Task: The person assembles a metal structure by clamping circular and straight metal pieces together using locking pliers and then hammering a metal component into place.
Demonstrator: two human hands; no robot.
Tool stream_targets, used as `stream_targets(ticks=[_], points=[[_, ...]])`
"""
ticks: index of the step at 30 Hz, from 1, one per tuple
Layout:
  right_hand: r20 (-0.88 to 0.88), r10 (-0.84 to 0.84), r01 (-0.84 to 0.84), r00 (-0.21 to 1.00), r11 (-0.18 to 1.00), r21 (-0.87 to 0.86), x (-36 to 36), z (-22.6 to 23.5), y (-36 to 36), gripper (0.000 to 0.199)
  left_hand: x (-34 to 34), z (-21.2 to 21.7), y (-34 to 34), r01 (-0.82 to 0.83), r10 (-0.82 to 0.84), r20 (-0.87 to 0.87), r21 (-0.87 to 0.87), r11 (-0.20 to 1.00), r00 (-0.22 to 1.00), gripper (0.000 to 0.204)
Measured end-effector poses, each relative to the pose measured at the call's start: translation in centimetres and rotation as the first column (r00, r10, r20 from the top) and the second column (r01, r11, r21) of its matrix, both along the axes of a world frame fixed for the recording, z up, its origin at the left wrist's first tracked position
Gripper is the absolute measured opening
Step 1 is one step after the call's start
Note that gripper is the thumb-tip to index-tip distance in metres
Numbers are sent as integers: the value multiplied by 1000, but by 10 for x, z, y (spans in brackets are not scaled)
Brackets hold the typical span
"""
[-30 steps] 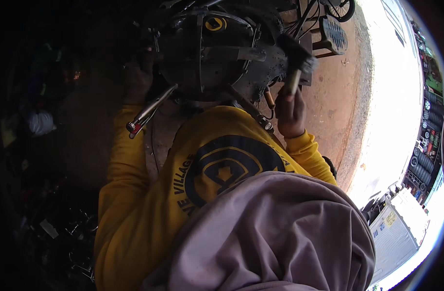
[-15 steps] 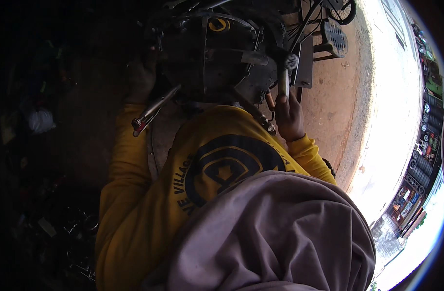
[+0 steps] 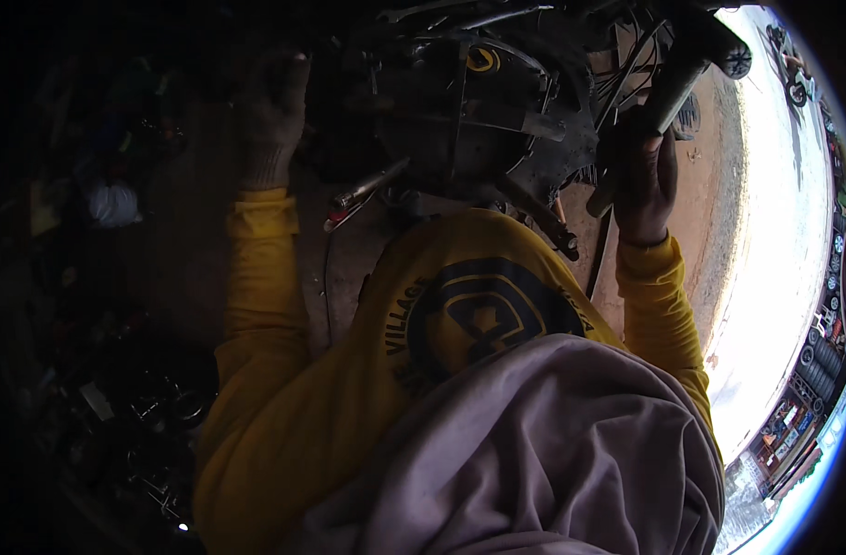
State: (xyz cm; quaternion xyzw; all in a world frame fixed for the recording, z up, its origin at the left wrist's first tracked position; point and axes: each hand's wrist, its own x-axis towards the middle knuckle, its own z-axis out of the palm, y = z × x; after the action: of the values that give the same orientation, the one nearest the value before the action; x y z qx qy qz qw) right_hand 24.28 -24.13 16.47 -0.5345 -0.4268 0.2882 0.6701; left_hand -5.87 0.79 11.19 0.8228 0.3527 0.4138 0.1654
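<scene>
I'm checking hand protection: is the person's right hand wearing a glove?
No, the right hand is bare around a grey tool handle, while the left hand wears a knit glove.

The right hand is now seen raised higher beside the dark engine block, with its fingers wrapped around a grey cylindrical handle; a second ago only a short stub was gripped lower down, close to the chest. More of the handle is shown above the right hand than before. The left hand, in a knit glove, is found lifted and pressed flat against the dark frame to the left of the block
</scene>
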Motion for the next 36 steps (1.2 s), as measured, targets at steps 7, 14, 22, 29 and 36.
stream_targets(ticks=[7,14,22,29,36], points=[[126,106,-118,986,989,91,-76,121,128,39,60,156,-37,586,-644,-46,-368,722,764,61],[549,247,-294,798,956,-2,-57,82,149,40,-15,93,-23,295,214,-522,724,624,826,23],[692,92,206,716,919,-335,51,-74,29,36,-100,-1,-91,99,-176,-554,-166,981,814,25],[755,137,240,641,899,-367,26,-105,5,37,-98,-17,-104,303,-102,-605,240,922,790,29],[780,76,290,621,903,-318,23,-114,8,36,-93,7,-105,147,-261,3,-833,533,965,37]])
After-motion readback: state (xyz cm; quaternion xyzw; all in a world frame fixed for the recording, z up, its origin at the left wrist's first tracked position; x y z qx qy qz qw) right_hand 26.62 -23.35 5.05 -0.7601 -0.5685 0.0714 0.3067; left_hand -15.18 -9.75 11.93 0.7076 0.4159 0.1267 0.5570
